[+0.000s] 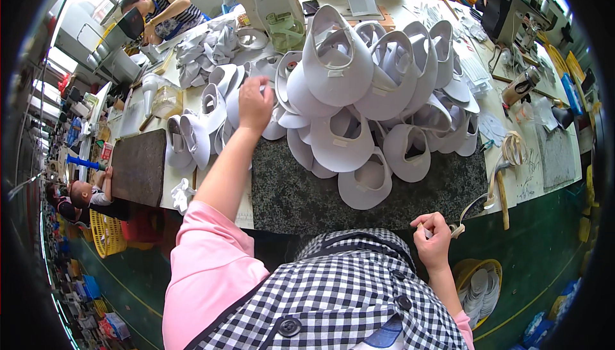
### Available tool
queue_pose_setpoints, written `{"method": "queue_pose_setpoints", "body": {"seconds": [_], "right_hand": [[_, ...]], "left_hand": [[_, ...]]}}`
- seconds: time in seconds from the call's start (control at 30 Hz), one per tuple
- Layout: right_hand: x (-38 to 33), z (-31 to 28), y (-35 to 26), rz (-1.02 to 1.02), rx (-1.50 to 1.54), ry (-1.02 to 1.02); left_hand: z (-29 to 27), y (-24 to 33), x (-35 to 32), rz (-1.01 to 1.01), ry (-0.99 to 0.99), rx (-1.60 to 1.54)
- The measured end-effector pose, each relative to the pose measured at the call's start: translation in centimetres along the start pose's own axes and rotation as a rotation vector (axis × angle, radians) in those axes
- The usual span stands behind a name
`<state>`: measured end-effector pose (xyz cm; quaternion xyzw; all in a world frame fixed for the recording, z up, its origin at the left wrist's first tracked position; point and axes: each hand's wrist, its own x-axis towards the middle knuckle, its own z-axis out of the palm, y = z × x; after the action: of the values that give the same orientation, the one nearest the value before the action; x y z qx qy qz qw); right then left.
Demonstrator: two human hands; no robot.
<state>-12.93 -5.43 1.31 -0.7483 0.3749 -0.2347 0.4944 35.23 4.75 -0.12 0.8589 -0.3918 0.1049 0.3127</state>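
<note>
From my end I see a large heap of white shoe uppers (336, 87) filling the upper middle of the frame, some piled on the table (535, 186) and some hanging over the dark speckled mat (295, 186) at centre. My left hand (255, 108) reaches up left of centre, just beside the heap's left side, fingers loosely bent. My right hand (433, 240) is low, right of centre, near the table's front edge, its grip clenched, with the end of a beige strip (457, 230) just beside it. The view is poor at the fingertips, so I cannot tell whether the left grip is released or grasping an upper, nor whether the right one closes on anything. A wooden handle (502, 201) lies at right, a yellow basket (462, 274) stands lower right holding pale pieces, and a co-worker (174, 15) bends forward at upper left.
</note>
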Motion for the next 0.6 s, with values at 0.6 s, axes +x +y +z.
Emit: {"method": "queue_pose_setpoints", "body": {"seconds": [0.6], "right_hand": [[0.9, 1.7, -0.4, 0.295, 0.563, -0.098]], "left_hand": [[-11.7, 0.3, -2.0, 0.109, 0.189, 0.078]]}}
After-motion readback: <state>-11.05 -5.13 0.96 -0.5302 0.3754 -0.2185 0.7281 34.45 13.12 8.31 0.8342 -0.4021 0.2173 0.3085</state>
